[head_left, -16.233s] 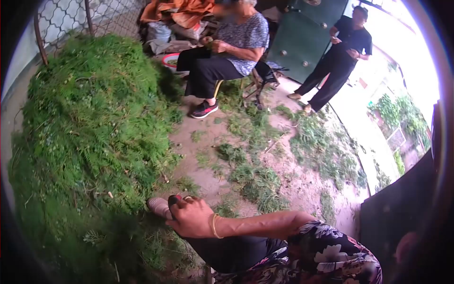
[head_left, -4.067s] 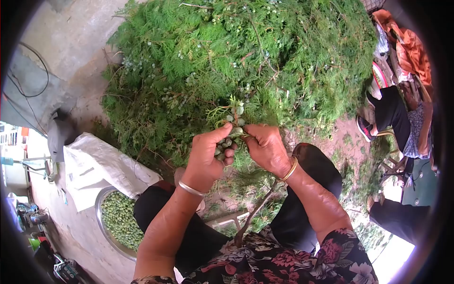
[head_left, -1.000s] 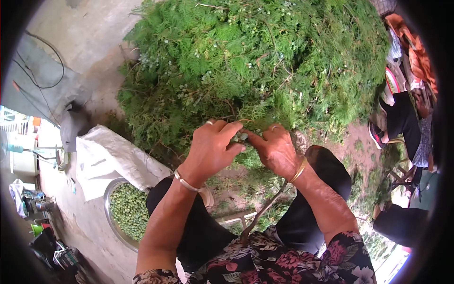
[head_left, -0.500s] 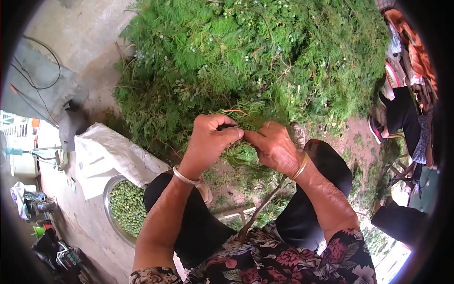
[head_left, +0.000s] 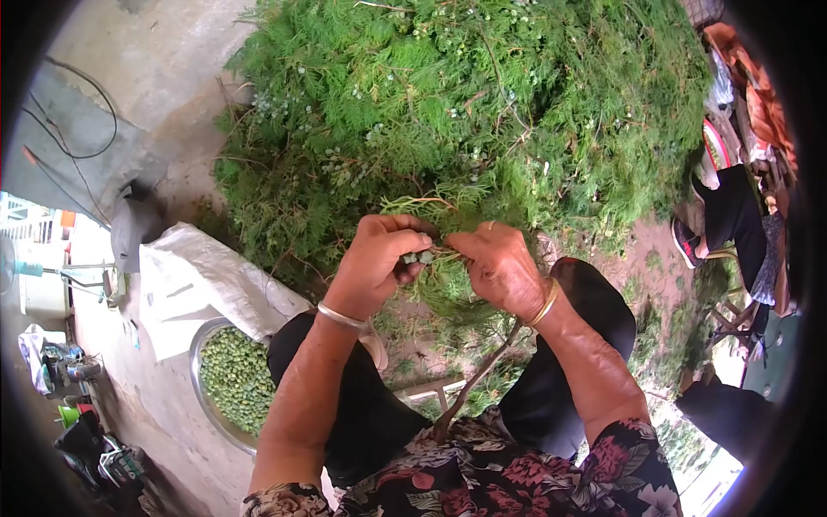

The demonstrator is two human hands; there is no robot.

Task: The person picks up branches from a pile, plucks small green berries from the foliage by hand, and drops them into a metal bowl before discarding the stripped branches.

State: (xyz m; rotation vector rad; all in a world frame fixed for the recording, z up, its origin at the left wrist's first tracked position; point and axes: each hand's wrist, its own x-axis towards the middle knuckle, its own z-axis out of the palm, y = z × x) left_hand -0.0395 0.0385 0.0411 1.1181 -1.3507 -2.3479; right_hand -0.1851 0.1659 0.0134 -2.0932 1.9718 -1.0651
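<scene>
My left hand (head_left: 379, 258), with a pale bangle at the wrist, is closed around several small grey-green cones (head_left: 420, 257) at its fingertips. Just to the right, my right hand (head_left: 502, 269), wearing a ring and a gold bangle, pinches a thin part of a leafy evergreen branch (head_left: 463, 297). That branch's woody stem (head_left: 482, 372) slants down between my knees to my lap. A metal basin (head_left: 196, 366) filled with green cones (head_left: 237, 375) sits on the floor to the left.
Ahead lies a big heap of evergreen branches (head_left: 482, 112). A white sack (head_left: 220, 276) lies beside the basin. At the right another person's dark-trousered leg (head_left: 741, 215) and shoe (head_left: 687, 243) show. Black cables (head_left: 95, 155) lie at the upper left.
My fingertips have drawn slightly apart, and cones now show in my left hand. My right hand keeps its pinch on the branch.
</scene>
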